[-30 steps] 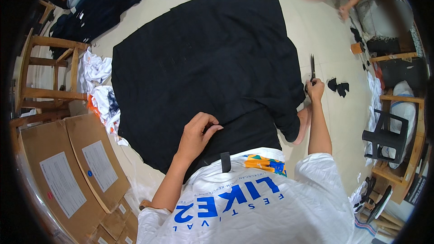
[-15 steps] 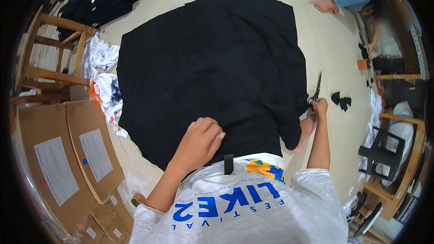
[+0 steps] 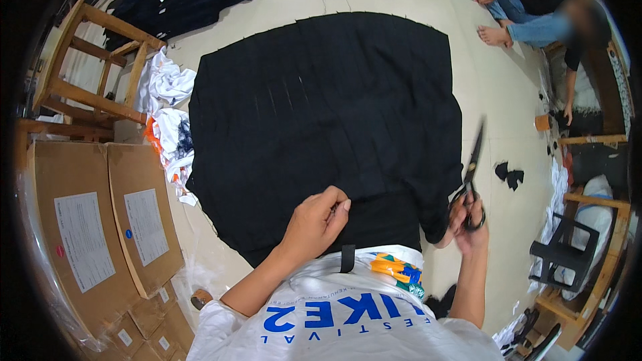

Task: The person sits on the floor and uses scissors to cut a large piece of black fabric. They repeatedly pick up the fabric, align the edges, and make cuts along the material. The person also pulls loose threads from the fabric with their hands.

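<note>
A broad sheet of black cloth is spread over my lap and the floor before me, with loose threads along its far edge. My left hand lies on the near part of the cloth, closed, thumb and fingertips together. Whatever it may pinch is hidden. At the cloth's right edge my right hand grips a pair of dark scissors, with fingers through the handles. The blades point away from me, over the pale floor, and look nearly closed and slightly blurred.
Small black scraps lie right of the scissors. Cardboard boxes and a wooden frame stand at left, beside crumpled white cloth. Dark fabric is heaped at far left. Another person sits at far right; a black stool stands nearer.
My right hand has turned and lifted the scissors, so they stand clearer of the cloth. The left hand's fingers have drawn in tighter. The whole view has shifted slightly.
</note>
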Tool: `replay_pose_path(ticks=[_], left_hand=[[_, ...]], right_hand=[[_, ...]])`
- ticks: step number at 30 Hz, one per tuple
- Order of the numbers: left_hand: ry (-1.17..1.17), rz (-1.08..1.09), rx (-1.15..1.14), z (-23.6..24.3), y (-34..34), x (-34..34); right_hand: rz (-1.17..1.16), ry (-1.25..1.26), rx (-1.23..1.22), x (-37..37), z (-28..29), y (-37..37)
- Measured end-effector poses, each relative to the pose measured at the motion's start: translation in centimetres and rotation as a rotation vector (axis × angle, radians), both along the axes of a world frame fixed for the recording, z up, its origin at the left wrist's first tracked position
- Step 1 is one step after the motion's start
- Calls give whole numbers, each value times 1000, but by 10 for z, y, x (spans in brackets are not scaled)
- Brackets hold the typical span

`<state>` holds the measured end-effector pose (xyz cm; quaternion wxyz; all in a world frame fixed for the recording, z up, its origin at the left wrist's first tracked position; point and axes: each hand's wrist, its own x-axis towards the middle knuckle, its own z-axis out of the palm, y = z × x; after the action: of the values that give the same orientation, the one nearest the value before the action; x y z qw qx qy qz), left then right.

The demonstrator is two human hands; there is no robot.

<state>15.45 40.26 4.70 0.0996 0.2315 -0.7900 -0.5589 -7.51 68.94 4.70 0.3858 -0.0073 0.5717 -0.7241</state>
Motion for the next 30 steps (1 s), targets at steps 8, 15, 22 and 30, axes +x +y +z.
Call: replay_pose_path(ticks=[8,15,22,30], left_hand=[[157,131,-97,-1,7,-2],[197,109,-92,9,16,2],[250,51,-145,-1,23,11],[270,17,-192,-3,24,9]], right_hand=[[669,-375,165,84,76,17],[703,-423,65,89,50,-8],[609,-456,32,89,43,-33],[589,-423,129,90,37,-41]])
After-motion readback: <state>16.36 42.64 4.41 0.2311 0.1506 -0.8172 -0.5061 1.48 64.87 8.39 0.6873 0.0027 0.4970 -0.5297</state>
